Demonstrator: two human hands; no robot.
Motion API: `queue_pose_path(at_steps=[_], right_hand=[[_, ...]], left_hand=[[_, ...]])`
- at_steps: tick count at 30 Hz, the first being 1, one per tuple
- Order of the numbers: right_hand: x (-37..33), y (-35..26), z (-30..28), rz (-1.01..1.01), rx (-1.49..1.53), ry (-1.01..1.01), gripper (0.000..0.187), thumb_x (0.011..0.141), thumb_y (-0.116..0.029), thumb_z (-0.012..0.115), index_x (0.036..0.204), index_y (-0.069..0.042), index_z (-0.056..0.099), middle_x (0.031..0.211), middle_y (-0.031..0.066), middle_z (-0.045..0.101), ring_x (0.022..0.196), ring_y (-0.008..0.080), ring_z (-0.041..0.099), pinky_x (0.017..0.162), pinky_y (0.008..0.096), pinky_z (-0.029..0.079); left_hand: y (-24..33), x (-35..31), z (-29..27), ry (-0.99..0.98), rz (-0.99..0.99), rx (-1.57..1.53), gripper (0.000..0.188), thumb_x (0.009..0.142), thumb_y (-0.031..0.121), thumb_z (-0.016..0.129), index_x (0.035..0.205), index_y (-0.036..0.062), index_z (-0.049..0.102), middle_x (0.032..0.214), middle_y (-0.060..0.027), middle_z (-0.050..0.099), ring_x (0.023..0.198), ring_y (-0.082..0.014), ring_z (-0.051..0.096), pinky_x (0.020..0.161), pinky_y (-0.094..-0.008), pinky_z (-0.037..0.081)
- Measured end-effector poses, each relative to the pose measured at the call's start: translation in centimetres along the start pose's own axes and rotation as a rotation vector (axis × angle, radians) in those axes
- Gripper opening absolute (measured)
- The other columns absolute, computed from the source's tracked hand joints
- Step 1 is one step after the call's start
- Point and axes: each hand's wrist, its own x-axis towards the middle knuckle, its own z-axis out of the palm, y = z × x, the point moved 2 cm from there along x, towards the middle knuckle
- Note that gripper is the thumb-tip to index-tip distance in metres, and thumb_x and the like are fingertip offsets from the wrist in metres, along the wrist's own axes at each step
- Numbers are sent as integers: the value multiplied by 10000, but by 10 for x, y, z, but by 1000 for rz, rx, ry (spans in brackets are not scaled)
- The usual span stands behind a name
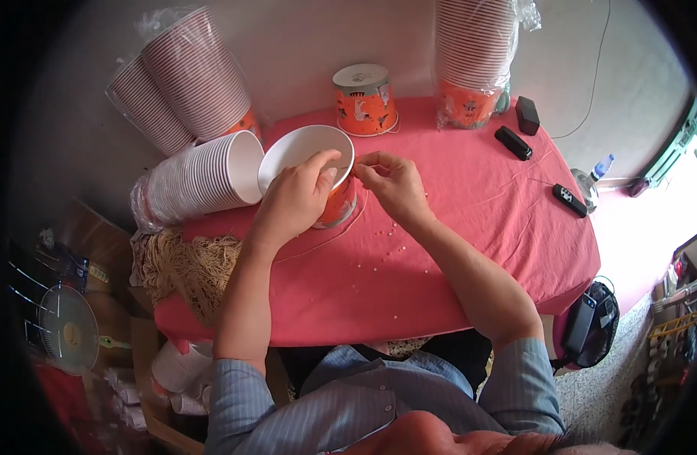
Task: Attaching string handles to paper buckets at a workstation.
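Note:
In front of me a white-lined orange paper bucket (339, 210) with a printed pattern stands upright, its mouth tilted slightly my way. My left hand (297, 196) is closed over the near rim, thumb and fingers reaching into the mouth. At the right side of the rim, my right hand (392, 182) pinches the end of a thin cord, which is mostly hidden by the fingertips. A thin pale cord (318, 246) trails from beside the bucket across the cloth. A heap of beige cords (189, 265) lies at the table's left edge.
A finished-looking orange bucket (365, 114) sits upside down at the back. Wrapped bucket stacks (199, 80) lean left; another stack (476, 45) stands back right. A bucket stack (200, 178) lies sideways. Small pale bits (390, 235) dot the pink cloth (470, 205). Black cases (513, 142) lie right.

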Motion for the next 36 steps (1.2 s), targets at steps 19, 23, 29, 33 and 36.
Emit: queue_pose_path(at_steps=[19, 23, 29, 33, 36], right_hand=[[3, 11, -3, -49, -42, 6, 223, 1036, -153, 746, 1155, 34, 771, 990, 40, 796, 910, 76, 693, 830, 270, 566], [4, 10, 2, -43, -37, -21, 221, 1037, -153, 740, 1147, 37, 766, 1007, 48, 794, 938, 91, 695, 863, 287, 570], [5, 16, 5, 35, -77, -159, 205, 1023, -145, 742, 1128, 30, 752, 1008, 47, 775, 962, 104, 703, 904, 305, 571], [2, 20, 7, 117, 177, -299, 225, 1017, -145, 725, 1175, 15, 737, 979, 40, 756, 915, 117, 704, 893, 303, 574], [0, 17, 11, 203, 229, -350, 249, 1023, -157, 708, 1209, 7, 731, 970, 39, 749, 871, 112, 691, 840, 291, 567]], left_hand=[[1, 31, 7, -121, -77, 83, 216, 1040, 160, 597, 1025, -24, 710, 928, -196, 783, 879, -419, 759, 806, -510, 583], [-4, 22, 18, 38, 5, 142, 157, 1028, 154, 633, 997, 4, 668, 813, -171, 753, 800, -408, 743, 763, -535, 569], [-7, 18, 17, 620, 380, 673, 125, 983, 110, 718, 1082, 84, 646, 832, -73, 678, 773, -295, 659, 731, -470, 494], [-9, 3, 9, 741, 333, 690, 137, 1010, 81, 710, 1138, 90, 665, 903, -37, 683, 830, -262, 647, 764, -426, 472], [1, -10, 7, 797, 464, 668, 154, 1008, 73, 718, 1152, 76, 664, 901, -42, 676, 819, -265, 643, 763, -416, 476]])
